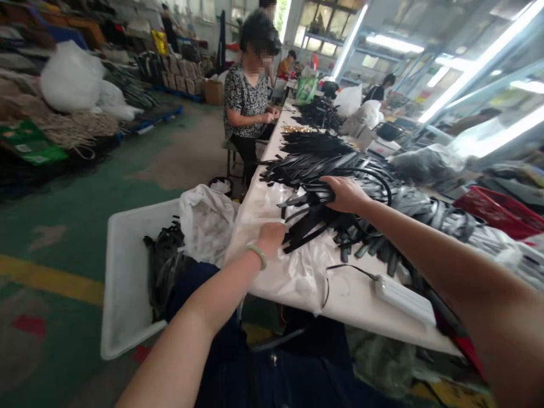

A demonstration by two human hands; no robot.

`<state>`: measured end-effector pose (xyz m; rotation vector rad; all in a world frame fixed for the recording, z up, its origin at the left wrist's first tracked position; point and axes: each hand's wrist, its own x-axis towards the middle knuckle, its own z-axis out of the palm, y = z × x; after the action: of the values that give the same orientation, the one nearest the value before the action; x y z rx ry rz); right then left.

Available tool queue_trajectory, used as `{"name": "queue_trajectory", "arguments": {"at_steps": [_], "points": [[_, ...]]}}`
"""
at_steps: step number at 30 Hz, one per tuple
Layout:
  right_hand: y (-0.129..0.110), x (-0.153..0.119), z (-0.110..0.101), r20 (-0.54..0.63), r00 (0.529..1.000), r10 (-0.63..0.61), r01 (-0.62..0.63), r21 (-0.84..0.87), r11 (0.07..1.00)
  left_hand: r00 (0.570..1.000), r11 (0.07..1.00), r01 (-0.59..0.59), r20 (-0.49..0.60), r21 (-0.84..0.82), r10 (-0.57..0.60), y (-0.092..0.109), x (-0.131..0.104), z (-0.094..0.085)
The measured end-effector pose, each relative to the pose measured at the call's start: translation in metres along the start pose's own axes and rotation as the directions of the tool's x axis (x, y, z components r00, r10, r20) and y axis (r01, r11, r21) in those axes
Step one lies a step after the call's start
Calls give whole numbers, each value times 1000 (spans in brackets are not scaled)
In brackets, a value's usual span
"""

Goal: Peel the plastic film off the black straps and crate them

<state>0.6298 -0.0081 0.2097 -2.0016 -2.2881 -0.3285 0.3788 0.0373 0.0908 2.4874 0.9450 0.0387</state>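
Open floor (123,181) is seen left of the table's edge (245,226). Black strips (308,224) are clasped by the right hand (346,194); the left hand's (271,239) grip cannot be told.

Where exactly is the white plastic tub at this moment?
In the head view, the white plastic tub is at the left, beside the table; black strips lie inside it, and a white bag is at its far right corner.

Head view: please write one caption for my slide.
The right hand grasps long flat black strips over a pale table; the left hand is near their ends.
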Motion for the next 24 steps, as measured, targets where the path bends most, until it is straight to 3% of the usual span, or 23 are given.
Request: {"name": "queue_trajectory", "arguments": {"at_steps": [3,6,8,10,12,15,17,19,21,23,24], "points": [[-4,4,16,6,998,-66,66,24,998,999,999,-45,-15,29,45,36,8,17],[-26,1,57,201,956,-216,221,-3,975,995,995,-93,-19,46,94,57,4,31],[-38,-2,80,309,929,-205,235,-62,970,994,992,-110,-12,56,111,58,-5,32],[-44,-4,89,356,920,-165,214,-103,971,993,992,-115,0,57,115,50,-18,22],[-47,-4,84,356,923,-144,182,-75,980,994,993,-106,-13,46,107,36,-31,0],[-62,-6,62,278,943,-182,118,233,965,990,993,-116,-78,2,116,8,-48,-45],[-87,-9,48,176,965,-195,64,561,826,965,972,-184,-217,-144,150,-9,-54,-72],[-124,-11,42,85,988,-128,4,816,578,898,873,-273,-433,-403,80,-20,-56,-88],[-166,-9,45,43,997,-62,-20,945,327,794,687,-344,-589,-640,-150,-24,-54,-90],[-205,-5,54,39,999,-29,-35,988,149,702,532,-384,-613,-755,-363,-21,-51,-82],[-221,-3,60,53,999,4,-53,994,97,687,488,-386,-597,-783,-414,-19,-49,-76]]}}
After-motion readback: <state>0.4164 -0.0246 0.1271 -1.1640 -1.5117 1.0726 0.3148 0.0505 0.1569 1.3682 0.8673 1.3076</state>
